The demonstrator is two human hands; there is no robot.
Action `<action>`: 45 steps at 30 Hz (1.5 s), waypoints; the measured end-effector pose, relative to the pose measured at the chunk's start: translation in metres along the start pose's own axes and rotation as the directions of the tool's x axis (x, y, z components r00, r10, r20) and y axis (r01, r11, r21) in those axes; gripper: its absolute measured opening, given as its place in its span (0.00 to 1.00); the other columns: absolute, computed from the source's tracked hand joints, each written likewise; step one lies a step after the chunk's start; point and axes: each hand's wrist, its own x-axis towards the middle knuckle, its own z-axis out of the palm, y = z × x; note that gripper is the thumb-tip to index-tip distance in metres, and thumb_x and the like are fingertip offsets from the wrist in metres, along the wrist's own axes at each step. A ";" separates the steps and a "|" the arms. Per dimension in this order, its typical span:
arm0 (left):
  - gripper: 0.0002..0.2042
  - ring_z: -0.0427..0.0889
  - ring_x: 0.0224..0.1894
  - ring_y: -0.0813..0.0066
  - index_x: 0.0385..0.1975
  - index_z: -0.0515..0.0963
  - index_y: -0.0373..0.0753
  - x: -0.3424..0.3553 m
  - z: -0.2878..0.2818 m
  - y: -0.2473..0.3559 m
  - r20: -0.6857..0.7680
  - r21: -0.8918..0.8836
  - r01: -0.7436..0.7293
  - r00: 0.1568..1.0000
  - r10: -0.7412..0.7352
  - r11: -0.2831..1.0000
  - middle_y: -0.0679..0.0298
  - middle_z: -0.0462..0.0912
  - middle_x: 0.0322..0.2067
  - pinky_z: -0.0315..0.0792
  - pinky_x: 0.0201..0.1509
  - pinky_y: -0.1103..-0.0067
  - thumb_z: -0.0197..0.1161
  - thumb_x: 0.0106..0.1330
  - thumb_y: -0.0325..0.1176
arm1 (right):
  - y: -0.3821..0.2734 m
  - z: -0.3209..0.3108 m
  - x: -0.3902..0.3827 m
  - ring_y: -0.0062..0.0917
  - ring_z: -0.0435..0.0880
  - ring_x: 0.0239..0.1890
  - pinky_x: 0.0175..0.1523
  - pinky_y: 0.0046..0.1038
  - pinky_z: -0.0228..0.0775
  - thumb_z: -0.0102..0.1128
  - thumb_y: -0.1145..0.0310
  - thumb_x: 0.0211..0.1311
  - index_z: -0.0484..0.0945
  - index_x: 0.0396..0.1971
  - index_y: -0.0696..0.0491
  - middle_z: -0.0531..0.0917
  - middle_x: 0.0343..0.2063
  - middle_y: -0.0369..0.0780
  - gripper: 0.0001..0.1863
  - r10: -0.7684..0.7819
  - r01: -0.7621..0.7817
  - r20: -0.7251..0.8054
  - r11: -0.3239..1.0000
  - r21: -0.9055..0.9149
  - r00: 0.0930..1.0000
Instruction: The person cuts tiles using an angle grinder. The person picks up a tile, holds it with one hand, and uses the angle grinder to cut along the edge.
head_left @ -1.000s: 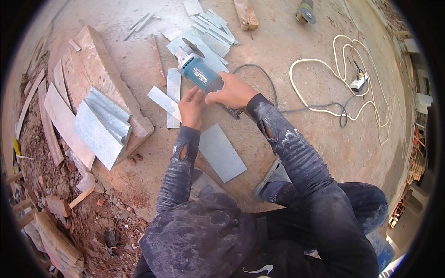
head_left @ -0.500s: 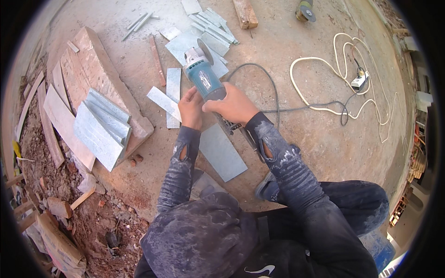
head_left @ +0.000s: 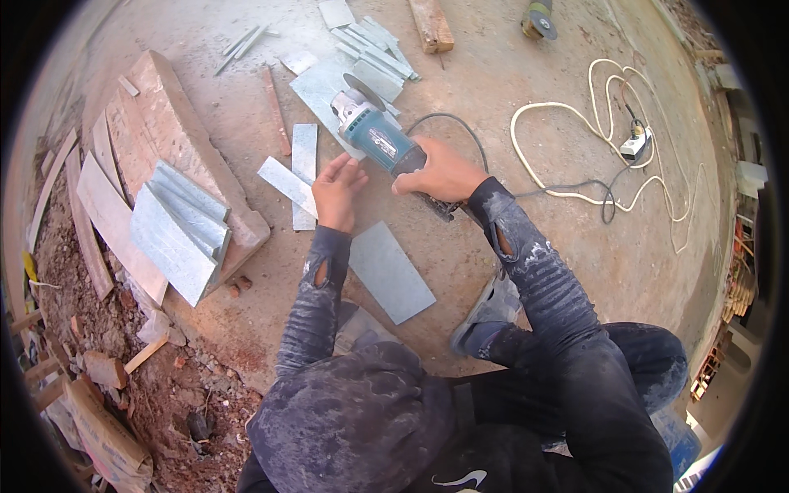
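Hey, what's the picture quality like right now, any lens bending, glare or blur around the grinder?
Head view: dark corners ring the fisheye picture, and the narrow plank at far left looks bowed; head view: lighting is soft, with the floor palest and hazy at upper left; head view: the grinder shows no strong glare or obvious blur.

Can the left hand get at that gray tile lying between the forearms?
Probably yes: the left hand looks empty, and the gray tile lies close by with its top uncovered. The angle grinder, in the right hand, is held clear of it.
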 end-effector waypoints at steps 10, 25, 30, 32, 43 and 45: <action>0.33 0.81 0.39 0.73 0.72 0.57 0.36 -0.002 0.000 0.012 0.113 0.120 -0.086 0.991 0.073 0.989 0.61 0.79 0.41 0.82 0.45 0.76 0.60 0.67 0.25 | -0.010 -0.066 -0.011 0.33 0.82 0.37 0.45 0.31 0.74 0.71 0.59 0.41 0.77 0.46 0.60 0.84 0.34 0.47 0.31 -0.017 0.080 0.204 0.949 -0.305 0.979; 0.18 0.81 0.41 0.78 0.54 0.72 0.30 0.020 0.008 0.001 0.034 0.112 -0.086 0.996 0.082 0.990 0.65 0.80 0.41 0.77 0.47 0.80 0.65 0.67 0.29 | -0.027 -0.030 0.037 0.35 0.82 0.39 0.46 0.31 0.72 0.72 0.55 0.40 0.79 0.45 0.62 0.84 0.36 0.50 0.33 -0.164 0.196 0.168 0.961 -0.196 0.972; 0.15 0.81 0.44 0.78 0.51 0.74 0.32 0.020 0.005 0.010 0.052 0.081 -0.106 0.993 0.102 0.991 0.64 0.82 0.45 0.73 0.51 0.81 0.64 0.67 0.25 | -0.020 -0.035 -0.012 0.21 0.78 0.34 0.42 0.24 0.69 0.73 0.58 0.43 0.80 0.41 0.58 0.81 0.31 0.36 0.26 -0.135 0.140 -0.037 0.958 0.250 0.990; 0.14 0.81 0.44 0.78 0.51 0.74 0.31 0.007 -0.009 0.016 0.051 0.056 -0.124 0.991 0.121 0.991 0.64 0.82 0.44 0.73 0.51 0.81 0.64 0.67 0.24 | -0.022 -0.043 -0.029 0.19 0.77 0.33 0.40 0.23 0.68 0.73 0.60 0.45 0.79 0.41 0.58 0.80 0.31 0.35 0.24 -0.077 0.104 -0.089 0.931 0.351 0.993; 0.18 0.82 0.46 0.76 0.56 0.74 0.25 -0.155 -0.113 0.147 -0.217 0.176 -0.349 0.898 0.382 0.920 0.58 0.84 0.45 0.75 0.52 0.79 0.64 0.68 0.26 | -0.025 -0.069 -0.055 0.21 0.81 0.21 0.27 0.21 0.73 0.69 0.61 0.53 0.76 0.37 0.59 0.82 0.23 0.40 0.19 0.007 0.110 -0.252 0.887 0.449 0.968; 0.18 0.82 0.46 0.76 0.55 0.74 0.25 -0.174 -0.143 0.160 -0.291 0.191 -0.380 0.859 0.422 0.905 0.57 0.84 0.46 0.76 0.52 0.78 0.63 0.68 0.26 | -0.031 -0.061 -0.052 0.21 0.82 0.21 0.27 0.21 0.73 0.69 0.61 0.53 0.76 0.37 0.59 0.82 0.22 0.40 0.19 -0.008 0.117 -0.232 0.880 0.461 0.973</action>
